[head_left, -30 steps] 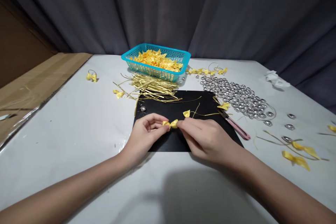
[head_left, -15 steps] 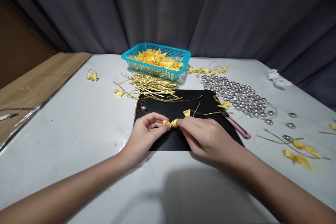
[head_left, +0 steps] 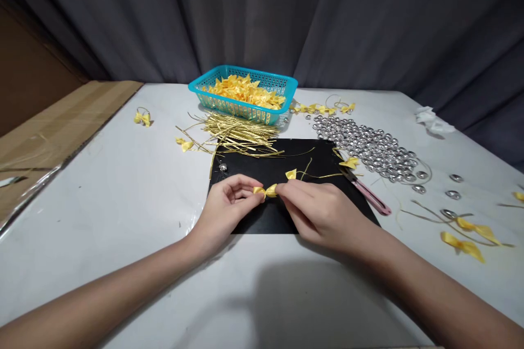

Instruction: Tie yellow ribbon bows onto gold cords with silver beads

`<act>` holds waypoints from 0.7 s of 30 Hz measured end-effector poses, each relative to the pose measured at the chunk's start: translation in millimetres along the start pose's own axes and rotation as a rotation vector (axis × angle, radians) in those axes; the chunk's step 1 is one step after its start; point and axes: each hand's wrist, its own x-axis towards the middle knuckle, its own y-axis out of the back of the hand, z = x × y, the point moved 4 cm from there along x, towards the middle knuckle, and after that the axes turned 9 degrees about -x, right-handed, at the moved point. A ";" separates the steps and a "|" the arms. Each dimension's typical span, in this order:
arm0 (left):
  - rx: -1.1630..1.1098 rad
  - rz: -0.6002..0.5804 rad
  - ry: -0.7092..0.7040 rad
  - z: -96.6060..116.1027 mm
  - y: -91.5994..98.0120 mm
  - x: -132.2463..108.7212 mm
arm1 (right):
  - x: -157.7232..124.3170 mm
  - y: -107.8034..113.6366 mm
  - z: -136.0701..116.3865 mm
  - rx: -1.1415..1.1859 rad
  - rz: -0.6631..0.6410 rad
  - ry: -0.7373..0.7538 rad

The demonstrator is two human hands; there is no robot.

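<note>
Both hands meet over a black mat (head_left: 315, 161) on the white table. My left hand (head_left: 227, 207) pinches the left end of a small yellow ribbon bow (head_left: 265, 191), fingers curled. My right hand (head_left: 321, 212) pinches the bow's right end with thumb and forefinger. Just beyond the bow lie another yellow ribbon piece (head_left: 291, 174) and a thin gold wire tie (head_left: 323, 176) on the mat.
A turquoise basket (head_left: 282, 90) of yellow bows stands at the back, with a heap of gold wire ties (head_left: 237, 133) before it. Silver bells (head_left: 368, 147) spread at the right, a pink cutter (head_left: 370, 196) beside the mat. Loose bows (head_left: 462, 245) lie right; cardboard (head_left: 53, 125) lies left.
Hardly anything differs: both hands keep hold of the bow, and the view has tilted slightly so everything sits a few pixels higher.
</note>
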 end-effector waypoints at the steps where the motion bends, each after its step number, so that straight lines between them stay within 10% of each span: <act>1: -0.002 0.000 -0.001 0.0 0.0 -0.2 | -0.2 -0.2 0.1 0.000 -0.005 -0.002; 21: -0.032 -0.004 -0.004 -1.7 0.2 0.9 | -0.7 -1.8 0.2 -0.015 -0.022 -0.005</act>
